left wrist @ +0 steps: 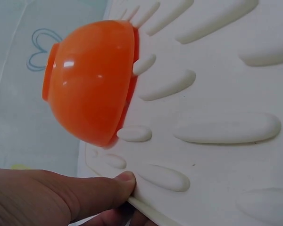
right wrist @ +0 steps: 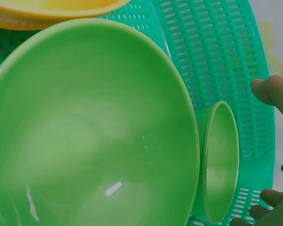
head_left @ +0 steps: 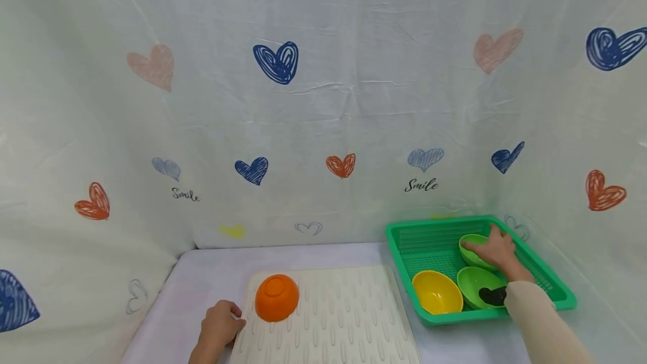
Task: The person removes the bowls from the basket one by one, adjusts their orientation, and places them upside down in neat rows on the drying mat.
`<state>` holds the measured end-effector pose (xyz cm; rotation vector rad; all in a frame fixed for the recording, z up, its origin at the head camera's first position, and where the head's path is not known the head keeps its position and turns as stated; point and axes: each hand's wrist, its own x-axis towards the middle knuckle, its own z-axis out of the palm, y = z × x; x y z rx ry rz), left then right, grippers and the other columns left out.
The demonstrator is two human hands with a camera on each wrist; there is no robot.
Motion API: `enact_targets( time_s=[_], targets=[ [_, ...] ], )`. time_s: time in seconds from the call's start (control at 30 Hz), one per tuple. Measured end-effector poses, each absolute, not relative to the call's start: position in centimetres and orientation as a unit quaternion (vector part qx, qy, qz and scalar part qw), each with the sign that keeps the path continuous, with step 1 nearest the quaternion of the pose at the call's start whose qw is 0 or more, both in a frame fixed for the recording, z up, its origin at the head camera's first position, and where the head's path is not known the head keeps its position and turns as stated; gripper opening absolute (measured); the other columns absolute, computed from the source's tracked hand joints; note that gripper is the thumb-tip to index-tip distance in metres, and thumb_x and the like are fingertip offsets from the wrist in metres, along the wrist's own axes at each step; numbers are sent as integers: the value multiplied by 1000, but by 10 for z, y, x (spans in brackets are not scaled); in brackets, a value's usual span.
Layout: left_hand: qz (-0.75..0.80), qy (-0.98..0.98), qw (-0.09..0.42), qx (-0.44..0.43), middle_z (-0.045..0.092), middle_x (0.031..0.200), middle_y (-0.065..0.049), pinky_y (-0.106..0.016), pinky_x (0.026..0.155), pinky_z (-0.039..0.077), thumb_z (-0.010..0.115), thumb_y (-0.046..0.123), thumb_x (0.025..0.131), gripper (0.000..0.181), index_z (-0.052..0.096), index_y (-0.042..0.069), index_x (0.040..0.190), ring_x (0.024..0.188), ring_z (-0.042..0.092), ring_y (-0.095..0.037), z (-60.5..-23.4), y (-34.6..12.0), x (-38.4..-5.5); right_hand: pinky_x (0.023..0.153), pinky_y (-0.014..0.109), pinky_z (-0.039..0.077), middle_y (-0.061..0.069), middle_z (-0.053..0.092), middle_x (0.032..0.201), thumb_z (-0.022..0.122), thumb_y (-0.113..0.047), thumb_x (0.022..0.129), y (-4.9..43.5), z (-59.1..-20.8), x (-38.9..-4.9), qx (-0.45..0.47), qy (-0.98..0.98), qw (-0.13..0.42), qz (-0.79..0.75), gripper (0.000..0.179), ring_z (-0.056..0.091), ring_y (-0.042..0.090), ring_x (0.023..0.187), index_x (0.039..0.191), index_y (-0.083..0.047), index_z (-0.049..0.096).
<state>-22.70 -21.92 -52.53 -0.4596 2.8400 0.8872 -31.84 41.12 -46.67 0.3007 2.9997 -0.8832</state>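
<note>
My left hand (head_left: pixel 220 323) pinches the left edge of a white ridged mat (head_left: pixel 349 319), thumb on top and fingers beneath, as the left wrist view shows. An orange bowl (head_left: pixel 276 297) lies upside down on the mat's far left corner, close to the left thumb (left wrist: pixel 125 183). Over the green basket (head_left: pixel 422 229), my right hand (head_left: pixel 497 250) reaches with spread fingers about the farther green bowl (head_left: pixel 472 239). In the right wrist view that bowl (right wrist: pixel 221 165) stands apart from the thumb. A nearer green bowl (head_left: pixel 475 285) and a yellow bowl (head_left: pixel 437 292) share the basket.
The basket stands on the white-covered table (head_left: pixel 222 263), right of the mat. A white curtain (head_left: pixel 323 117) printed with hearts hangs behind and at both sides. A black strap (head_left: pixel 492 296) circles the right wrist.
</note>
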Motion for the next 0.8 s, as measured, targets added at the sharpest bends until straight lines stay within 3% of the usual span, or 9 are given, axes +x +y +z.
enact_targets(
  time_s=[0.53,0.8],
  targets=[
    [289,943,64,-153,57,64,-5,-27,47,48,75,5,76,14,62,1,79,52,57,-15,-521,-216,-227,91,76,32,57,4,132,61,-61,84,416,-476,-322,116,956,26,-268,115,17,71,116,141,23,7],
    [290,937,80,-178,58,66,-4,-26,48,48,75,6,77,15,61,3,79,55,57,-16,-524,-218,-230,98,75,27,58,9,133,59,-69,80,417,-487,-325,81,965,69,-238,126,10,73,120,133,33,6]
  ],
)
